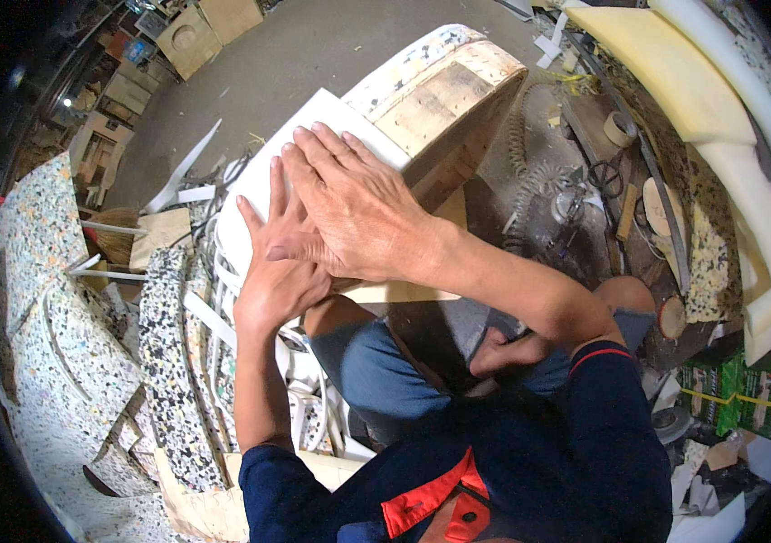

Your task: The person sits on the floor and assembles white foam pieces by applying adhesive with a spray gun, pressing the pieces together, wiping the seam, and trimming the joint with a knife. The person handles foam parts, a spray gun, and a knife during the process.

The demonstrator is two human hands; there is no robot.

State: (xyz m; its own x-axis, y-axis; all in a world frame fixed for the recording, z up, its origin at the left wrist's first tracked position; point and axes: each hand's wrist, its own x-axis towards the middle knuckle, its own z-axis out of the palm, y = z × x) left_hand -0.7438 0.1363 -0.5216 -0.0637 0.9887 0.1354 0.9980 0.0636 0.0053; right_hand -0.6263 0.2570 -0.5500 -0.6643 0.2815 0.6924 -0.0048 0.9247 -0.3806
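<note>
A white foam sheet (327,110) lies over one end of a bulky wooden frame (444,104), whose far end carries speckled foam (422,56) on top. My left hand (279,279) rests flat on the sheet with its fingers stretched out. Across it lies my right hand (358,210), palm down, its fingers extended over the left hand and onto the white foam. The right hand hides part of the left hand's fingers. Neither hand grips anything. The frame stands just in front of my bent knees.
Speckled foam slabs (37,226) and white strips crowd the left. On the right are a coiled hose (530,188), scissors (604,179), a tape roll (621,128) and long yellow foam (675,63). Green packets (770,389) lie at the lower right.
</note>
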